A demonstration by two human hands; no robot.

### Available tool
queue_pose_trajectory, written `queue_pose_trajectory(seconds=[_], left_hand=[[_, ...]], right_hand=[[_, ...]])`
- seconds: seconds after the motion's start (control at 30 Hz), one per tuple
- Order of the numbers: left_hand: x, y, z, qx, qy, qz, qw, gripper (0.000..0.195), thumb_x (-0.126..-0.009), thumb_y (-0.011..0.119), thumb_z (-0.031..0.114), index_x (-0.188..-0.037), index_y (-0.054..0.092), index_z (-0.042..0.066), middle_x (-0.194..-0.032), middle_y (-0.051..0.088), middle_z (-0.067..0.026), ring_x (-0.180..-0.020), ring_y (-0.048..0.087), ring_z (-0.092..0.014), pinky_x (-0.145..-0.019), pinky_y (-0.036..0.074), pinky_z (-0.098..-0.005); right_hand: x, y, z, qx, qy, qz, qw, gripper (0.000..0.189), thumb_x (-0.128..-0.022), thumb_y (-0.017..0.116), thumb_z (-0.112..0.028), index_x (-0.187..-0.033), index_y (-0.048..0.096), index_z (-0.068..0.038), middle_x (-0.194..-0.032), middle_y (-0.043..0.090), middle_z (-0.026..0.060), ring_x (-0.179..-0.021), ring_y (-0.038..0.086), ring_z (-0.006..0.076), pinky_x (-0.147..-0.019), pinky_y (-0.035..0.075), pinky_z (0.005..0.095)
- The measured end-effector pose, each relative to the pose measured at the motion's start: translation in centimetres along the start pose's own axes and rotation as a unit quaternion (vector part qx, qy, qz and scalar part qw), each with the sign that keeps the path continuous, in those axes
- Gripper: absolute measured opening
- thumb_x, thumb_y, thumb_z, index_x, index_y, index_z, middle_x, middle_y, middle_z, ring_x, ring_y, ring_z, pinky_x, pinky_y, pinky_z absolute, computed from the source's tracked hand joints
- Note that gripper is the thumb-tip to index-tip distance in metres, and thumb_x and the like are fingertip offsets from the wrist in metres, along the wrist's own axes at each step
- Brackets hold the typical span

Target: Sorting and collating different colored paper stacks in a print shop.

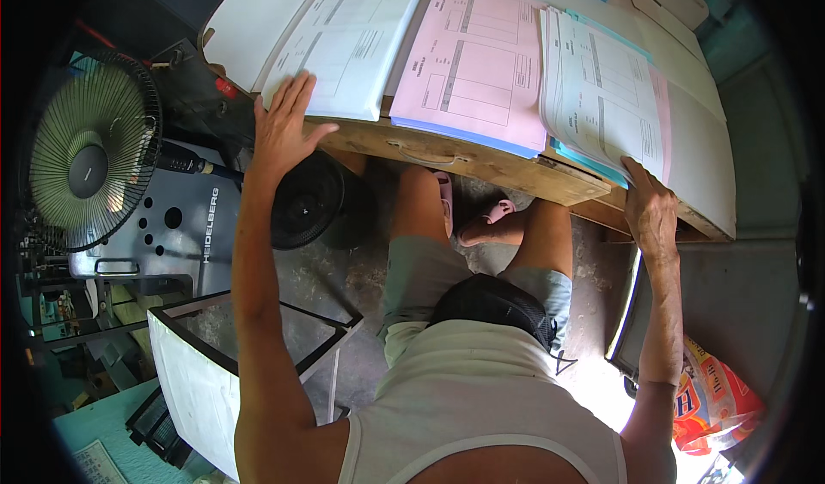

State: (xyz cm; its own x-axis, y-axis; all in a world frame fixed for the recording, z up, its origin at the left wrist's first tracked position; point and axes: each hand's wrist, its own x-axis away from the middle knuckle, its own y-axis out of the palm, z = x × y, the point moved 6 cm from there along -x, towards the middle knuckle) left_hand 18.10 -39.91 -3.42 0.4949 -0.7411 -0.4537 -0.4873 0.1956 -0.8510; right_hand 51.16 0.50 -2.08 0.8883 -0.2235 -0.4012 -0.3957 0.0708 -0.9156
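My left hand (283, 123) lies with fingers spread on the near-left corner of a stack of white printed forms (361, 52). In the middle, a stack of pink printed forms (477, 65) rests over a blue layer at its near edge. To its right is a fanned bundle of pale printed forms (599, 91), with teal and pink sheets showing beneath. My right hand (651, 207) pinches the near-right corner of this bundle; its thumb is hidden. All three piles lie along the front of a wooden desk (699, 161).
A desk drawer (451, 155) with a metal handle sits above my knees. On the left are a fan (90, 161), a grey Heidelberg machine panel (187, 226) and a black round-topped bin (306, 207). A white-sided frame (193, 381) stands behind; a red plastic bag (715, 394) lies at right.
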Motion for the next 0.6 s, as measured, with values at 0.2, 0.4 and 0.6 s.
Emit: queue_pose_trajectory(seconds=[0.2,0.4,0.6], left_hand=[[-0.2,-2.4,-0.2,0.158,-0.009,0.151,0.976,0.021,-0.087,0.07,0.004,-0.107,0.074,0.009,-0.1,0.075,-0.0041,-0.087,0.071,-0.027,-0.081,0.053,-0.042],[-8.1,-3.1,9.4,0.17,0.138,0.188,0.958,0.07,-0.085,0.068,-0.002,-0.148,0.049,0.019,-0.107,0.07,-0.0126,-0.085,0.071,-0.025,-0.075,0.062,-0.0346],[-10.1,0.6,18.0,0.051,0.269,-0.014,0.962,0.041,-0.087,0.062,0.0,-0.127,0.065,0.008,-0.123,0.061,-0.0083,-0.097,0.066,-0.023,-0.084,0.061,-0.0338]], right_hand=[[-1.7,-1.2,1.1,-0.104,0.178,-0.088,0.975,0.025,-0.093,0.062,-0.001,-0.118,0.066,-0.001,-0.095,0.074,0.0198,-0.084,0.07,0.0378,-0.079,0.055,0.04],[-2.5,-2.2,6.6,-0.205,0.192,0.062,0.958,0.029,-0.097,0.065,-0.018,-0.116,0.066,0.004,-0.079,0.068,0.0101,-0.079,0.061,0.0182,-0.077,0.048,0.0388],[-3.4,-3.4,7.7,-0.257,0.284,0.083,0.92,0.035,-0.095,0.066,-0.028,-0.107,0.068,0.005,-0.072,0.051,0.001,-0.072,0.044,0.0131,-0.068,0.041,0.0335]])
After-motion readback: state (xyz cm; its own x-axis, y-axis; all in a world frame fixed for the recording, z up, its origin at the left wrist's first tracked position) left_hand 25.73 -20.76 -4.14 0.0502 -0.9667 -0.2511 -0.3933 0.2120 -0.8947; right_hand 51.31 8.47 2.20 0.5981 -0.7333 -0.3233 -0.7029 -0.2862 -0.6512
